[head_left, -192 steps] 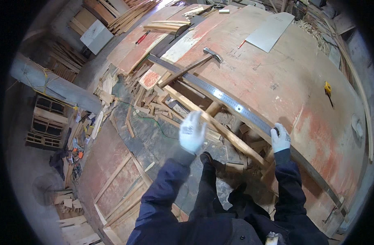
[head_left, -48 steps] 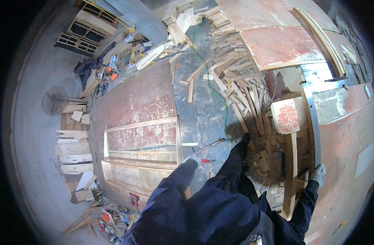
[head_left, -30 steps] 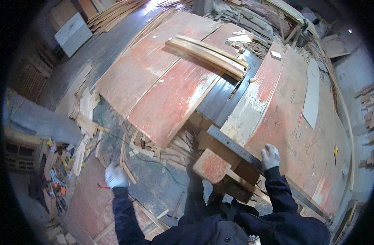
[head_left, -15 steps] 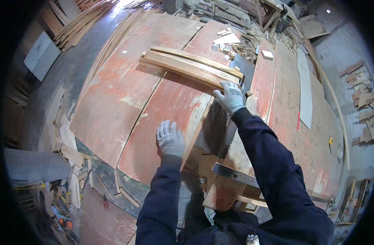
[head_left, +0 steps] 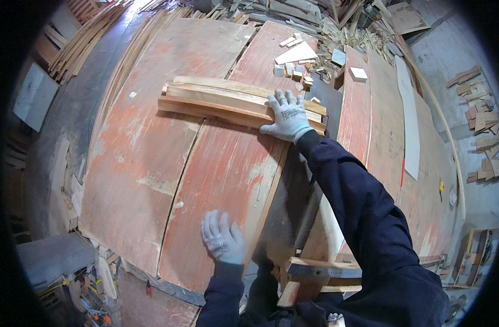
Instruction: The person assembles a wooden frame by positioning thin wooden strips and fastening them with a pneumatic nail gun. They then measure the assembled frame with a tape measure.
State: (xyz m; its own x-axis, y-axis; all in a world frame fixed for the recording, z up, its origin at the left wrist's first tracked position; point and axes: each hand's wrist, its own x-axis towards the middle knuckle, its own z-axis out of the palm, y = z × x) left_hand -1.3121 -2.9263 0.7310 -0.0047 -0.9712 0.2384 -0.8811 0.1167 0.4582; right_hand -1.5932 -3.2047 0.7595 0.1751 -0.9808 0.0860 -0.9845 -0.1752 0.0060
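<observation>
A small bundle of wooden strips point(head_left: 216, 101) lies side by side across the worn reddish tabletop point(head_left: 140, 163). My right hand point(head_left: 291, 115), in a pale work glove, rests on the right end of these strips, palm down with fingers spread. Beside that end runs a dark metal plate point(head_left: 287, 188) set into the table. My left hand point(head_left: 223, 238), gloved the same way, is over the red board nearer to me, fingers stretched out and holding nothing. Whether its palm touches the board, I cannot tell.
Small offcuts and blocks point(head_left: 295, 68) lie beyond the strips. A white block point(head_left: 358, 74), a long pale panel point(head_left: 408, 120) and a red pencil-like stick point(head_left: 403, 173) are on the right. Close to my body is a wooden bar with a metal edge point(head_left: 323, 268).
My right hand has moved left and onto the strips, from their right end edge. The strips now lie closer together. My left hand has shifted slightly toward me, still open.
</observation>
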